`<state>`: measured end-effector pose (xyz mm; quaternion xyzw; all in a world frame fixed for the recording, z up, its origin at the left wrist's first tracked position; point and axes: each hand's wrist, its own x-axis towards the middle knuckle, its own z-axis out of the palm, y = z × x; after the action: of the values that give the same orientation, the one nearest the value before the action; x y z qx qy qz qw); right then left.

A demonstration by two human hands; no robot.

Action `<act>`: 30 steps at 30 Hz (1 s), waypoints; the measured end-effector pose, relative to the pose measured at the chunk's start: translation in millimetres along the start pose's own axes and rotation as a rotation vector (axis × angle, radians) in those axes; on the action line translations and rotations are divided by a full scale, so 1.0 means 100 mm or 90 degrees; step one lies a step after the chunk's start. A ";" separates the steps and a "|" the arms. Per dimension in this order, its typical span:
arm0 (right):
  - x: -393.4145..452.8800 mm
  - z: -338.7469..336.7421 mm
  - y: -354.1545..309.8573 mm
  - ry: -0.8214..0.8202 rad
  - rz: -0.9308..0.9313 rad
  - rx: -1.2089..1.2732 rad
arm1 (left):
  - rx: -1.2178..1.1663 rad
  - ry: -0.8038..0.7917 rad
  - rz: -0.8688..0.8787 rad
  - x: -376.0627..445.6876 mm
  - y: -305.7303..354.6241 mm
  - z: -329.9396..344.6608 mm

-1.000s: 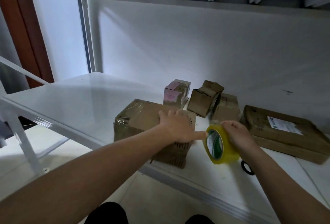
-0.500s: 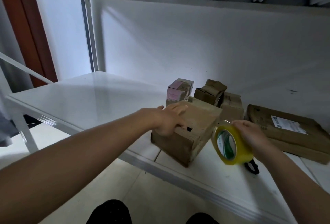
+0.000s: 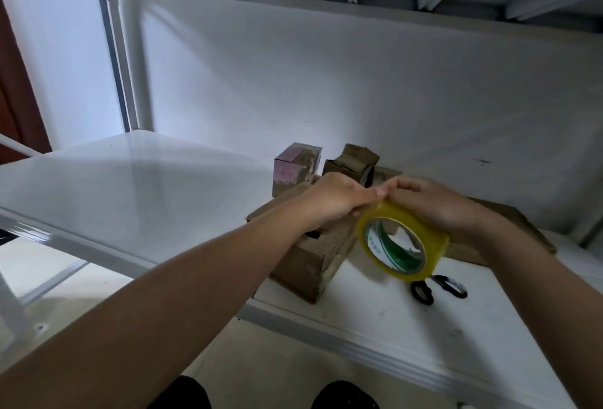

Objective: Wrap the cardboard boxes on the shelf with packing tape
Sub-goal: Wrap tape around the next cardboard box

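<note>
A yellow roll of packing tape (image 3: pixel 403 242) with a green-printed core hangs above the white shelf (image 3: pixel 130 200). My right hand (image 3: pixel 434 204) grips the roll from the top. My left hand (image 3: pixel 339 198) reaches across to it, its fingertips pinching at the roll's top edge beside my right thumb. Directly under both hands stands a brown cardboard box (image 3: pixel 310 255), set at an angle near the shelf's front edge; my arms hide most of its top.
Black-handled scissors (image 3: pixel 439 288) lie on the shelf under the roll. Behind the hands stand a pink-printed small box (image 3: pixel 293 167) and a tilted brown box (image 3: pixel 350 162). A flat brown parcel (image 3: pixel 522 229) lies at the right. A white wall closes the back.
The brown box was turned and slid rightward along the shelf. My left hand has left its top and come over to the tape roll, which my right hand raised toward the middle.
</note>
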<state>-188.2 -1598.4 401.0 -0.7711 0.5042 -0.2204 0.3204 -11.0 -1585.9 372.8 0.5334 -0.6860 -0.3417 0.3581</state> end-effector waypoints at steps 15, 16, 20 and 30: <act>-0.21 -0.07 0.11 -0.221 0.089 0.142 | 0.152 0.092 0.042 -0.16 0.15 -0.25; -0.20 -0.08 0.08 -0.239 0.102 0.051 | 0.150 0.120 0.052 -0.15 0.17 -0.29; -0.15 -0.05 0.06 -0.226 0.113 0.017 | 0.200 0.145 0.054 -0.17 0.22 -0.49; -0.05 0.19 -0.12 -0.269 0.071 -0.085 | 0.300 0.161 -0.130 -0.38 -0.53 -0.72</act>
<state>-170.3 -1585.1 395.9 -0.7905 0.4812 -0.0020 0.3789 83.4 -1566.0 359.8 0.7067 -0.6389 -0.1378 0.2709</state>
